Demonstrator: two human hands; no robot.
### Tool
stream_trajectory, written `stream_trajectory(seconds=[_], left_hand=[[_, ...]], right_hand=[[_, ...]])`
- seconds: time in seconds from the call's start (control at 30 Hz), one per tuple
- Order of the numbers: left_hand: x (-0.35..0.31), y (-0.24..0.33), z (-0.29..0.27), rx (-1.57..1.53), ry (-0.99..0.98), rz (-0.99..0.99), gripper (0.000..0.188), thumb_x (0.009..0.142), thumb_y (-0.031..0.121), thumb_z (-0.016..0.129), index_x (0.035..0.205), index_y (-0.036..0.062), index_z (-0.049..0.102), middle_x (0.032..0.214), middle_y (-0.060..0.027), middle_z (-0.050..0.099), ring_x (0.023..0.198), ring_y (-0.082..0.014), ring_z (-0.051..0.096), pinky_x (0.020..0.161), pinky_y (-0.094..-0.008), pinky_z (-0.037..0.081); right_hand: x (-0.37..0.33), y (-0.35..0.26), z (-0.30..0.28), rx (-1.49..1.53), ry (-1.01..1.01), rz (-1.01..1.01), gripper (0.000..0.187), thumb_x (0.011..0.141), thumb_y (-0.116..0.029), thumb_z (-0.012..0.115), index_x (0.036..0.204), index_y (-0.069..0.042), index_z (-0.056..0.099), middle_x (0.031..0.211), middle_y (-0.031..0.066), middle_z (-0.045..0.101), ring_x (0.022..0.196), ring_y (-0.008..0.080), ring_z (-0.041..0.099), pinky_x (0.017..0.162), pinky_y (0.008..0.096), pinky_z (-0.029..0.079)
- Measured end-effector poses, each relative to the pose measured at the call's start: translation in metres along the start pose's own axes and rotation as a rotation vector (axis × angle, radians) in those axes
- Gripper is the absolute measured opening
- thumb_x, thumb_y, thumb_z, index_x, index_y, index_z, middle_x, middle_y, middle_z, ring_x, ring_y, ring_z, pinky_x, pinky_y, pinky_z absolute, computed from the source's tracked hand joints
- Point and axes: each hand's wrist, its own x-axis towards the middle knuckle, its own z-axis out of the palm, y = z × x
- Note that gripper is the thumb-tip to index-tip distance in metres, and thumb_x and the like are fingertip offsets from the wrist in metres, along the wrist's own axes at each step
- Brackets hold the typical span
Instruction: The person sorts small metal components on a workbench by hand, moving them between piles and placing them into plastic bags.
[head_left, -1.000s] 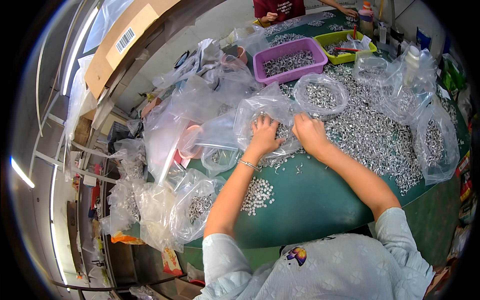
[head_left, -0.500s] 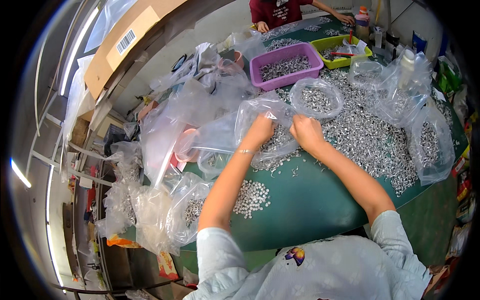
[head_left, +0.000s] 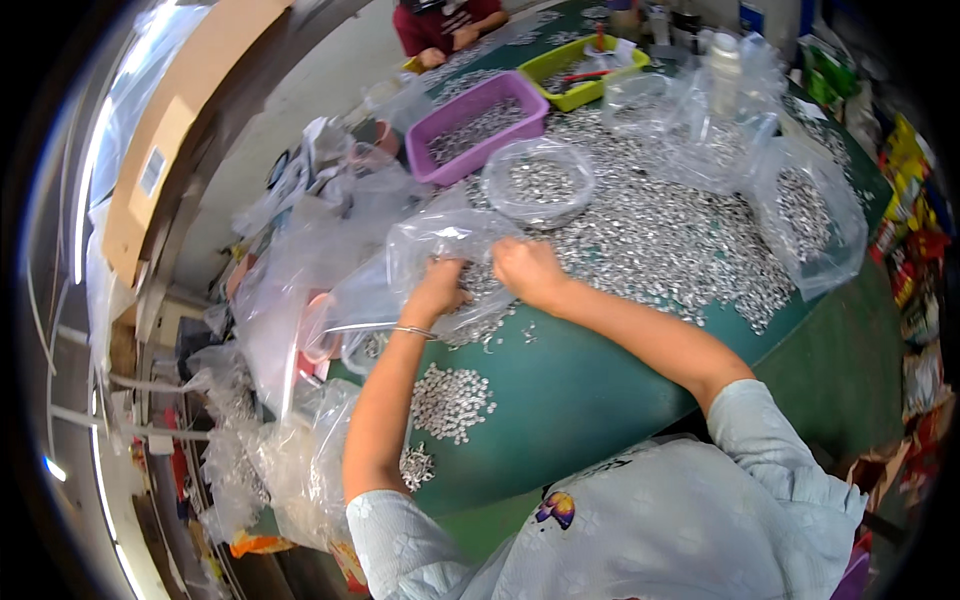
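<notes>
My left hand (head_left: 437, 288) grips the mouth of a clear plastic bag (head_left: 440, 235) that lies on the green table (head_left: 600, 380). Close beside it, my right hand (head_left: 528, 270) has its fingers curled at the bag's opening, at the near edge of a large heap of small silver metal parts (head_left: 660, 235). Some parts show inside the bag under my hands. A thin bracelet sits on my left wrist. A smaller pile of the same parts (head_left: 452, 400) lies near my left forearm.
A purple tray (head_left: 478, 125) and a yellow-green tray (head_left: 590, 72) hold parts at the back, with a clear round tub (head_left: 538, 180) before them. Filled plastic bags (head_left: 810, 215) crowd the right and left sides. Another person (head_left: 445, 25) sits across. A cardboard box (head_left: 170, 150) is left.
Both hands have shifted slightly left along the bag's mouth, staying together at the heap's edge. The view has tilted a little.
</notes>
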Motion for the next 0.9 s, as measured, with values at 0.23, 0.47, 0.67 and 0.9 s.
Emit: stream_trajectory(seconds=[0.23,0.47,0.67,0.9], left_hand=[[0.012,0.015,0.004,-0.059,0.327,-0.133,0.039,0.072,0.003,0.069,0.111,0.003,0.063,0.111,-0.0219,0.061,0.109,-0.0384,0.056,0.079,-0.0446,0.051],[-0.016,0.165,-0.044,0.117,-0.012,-0.258,0.033,0.074,-0.003,0.057,0.107,-0.0061,0.059,0.112,-0.0256,0.058,0.104,-0.0395,0.058,0.09,-0.0442,0.048],[0.079,0.229,0.05,-0.354,0.509,0.338,0.044,0.082,-0.001,0.053,0.126,-0.0004,0.049,0.13,-0.0232,0.049,0.123,-0.0393,0.045,0.104,-0.0471,0.037],[0.116,0.227,0.084,-0.286,0.454,0.321,0.04,0.088,0.015,0.052,0.125,0.0006,0.051,0.132,-0.0197,0.048,0.128,-0.0366,0.041,0.106,-0.0497,0.032]], right_hand=[[-0.059,0.014,-0.076,0.3,-0.026,0.03,0.028,0.079,-0.012,0.066,0.103,-0.003,0.058,0.103,0.0143,0.059,0.097,0.0324,0.059,0.081,0.0428,0.049],[-0.133,0.155,-0.155,-0.263,-0.065,0.344,0.072,0.082,-0.049,0.065,0.133,-0.001,0.047,0.136,0.0257,0.041,0.131,0.0451,0.034,0.108,0.0523,0.028],[-0.12,0.139,-0.13,-0.255,-0.151,0.359,0.071,0.089,-0.047,0.056,0.137,0.002,0.04,0.139,0.0334,0.035,0.133,0.0489,0.029,0.11,0.0554,0.023],[-0.123,0.114,-0.133,-0.264,-0.275,0.318,0.066,0.088,-0.033,0.057,0.139,0.003,0.034,0.138,0.0383,0.03,0.131,0.0524,0.029,0.111,0.0554,0.023]])
